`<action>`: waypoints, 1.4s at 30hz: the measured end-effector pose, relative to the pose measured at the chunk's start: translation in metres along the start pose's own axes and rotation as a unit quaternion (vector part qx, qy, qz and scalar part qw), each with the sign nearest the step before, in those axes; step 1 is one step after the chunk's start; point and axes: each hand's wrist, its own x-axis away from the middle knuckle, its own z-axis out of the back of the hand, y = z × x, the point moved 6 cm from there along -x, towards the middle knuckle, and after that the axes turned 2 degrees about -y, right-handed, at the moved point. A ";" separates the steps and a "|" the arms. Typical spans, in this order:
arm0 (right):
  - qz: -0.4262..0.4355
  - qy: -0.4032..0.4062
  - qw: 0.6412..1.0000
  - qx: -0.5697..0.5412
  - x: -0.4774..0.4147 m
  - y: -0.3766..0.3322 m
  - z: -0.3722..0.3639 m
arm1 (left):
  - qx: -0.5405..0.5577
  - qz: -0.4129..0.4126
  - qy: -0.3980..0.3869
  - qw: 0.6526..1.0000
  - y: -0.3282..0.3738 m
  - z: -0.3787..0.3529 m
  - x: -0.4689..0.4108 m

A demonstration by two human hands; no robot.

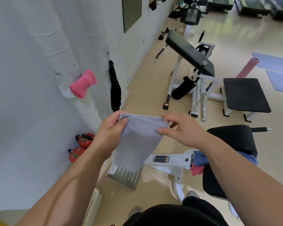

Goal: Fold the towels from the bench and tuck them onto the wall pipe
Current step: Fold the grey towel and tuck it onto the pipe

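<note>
The wall pipe [88, 110] stands at the left. 1 rolled towel [83, 83] is tucked on it. Right of the pipe, both hands hold a folded towel [136, 141] in the air. Further right, 2 towels [201, 162] lie on the bench [234, 139]. Below the pipe, 2 extinguishers [80, 146] sit on the floor.

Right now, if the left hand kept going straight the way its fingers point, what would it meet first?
Probably the right hand. The left hand pinches one top corner of the grey towel, fingers pointing across its hem toward the right hand at the other corner. Depth is unclear.
</note>
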 end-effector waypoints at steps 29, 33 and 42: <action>-0.108 -0.057 0.925 -0.360 0.020 0.035 -0.040 | -0.251 -0.054 -0.265 0.929 0.072 -0.052 -0.055; -0.102 -0.077 0.951 -0.281 0.011 0.037 -0.062 | -0.223 -0.052 -0.212 0.950 0.094 -0.034 -0.057; -0.194 -0.088 0.957 -0.197 0.009 0.063 -0.067 | -0.187 -0.019 -0.036 0.982 0.083 0.040 -0.055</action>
